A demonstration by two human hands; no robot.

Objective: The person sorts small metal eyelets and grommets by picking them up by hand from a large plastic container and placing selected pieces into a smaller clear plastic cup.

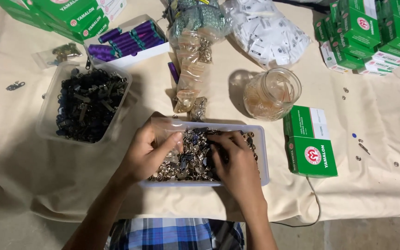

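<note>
Around: tub of dark sliders (86, 104) left; jar (271, 94) and green box (310, 141) right, on desk (385, 194)
Tray (260, 153): metal pieces (195, 155), centre
Left hand (146, 155): grip pinching pieces
Right hand (237, 164): palm down; grip unclear

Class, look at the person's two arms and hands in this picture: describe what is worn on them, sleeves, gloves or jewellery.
Both arms are bare to the frame edge, no sleeves showing. The left hand and right hand wear no gloves; no rings, watch or bracelets are visible.

Both hands (151, 155) (237, 162) dig in tray (261, 153) of metal sliders (195, 155)
</note>
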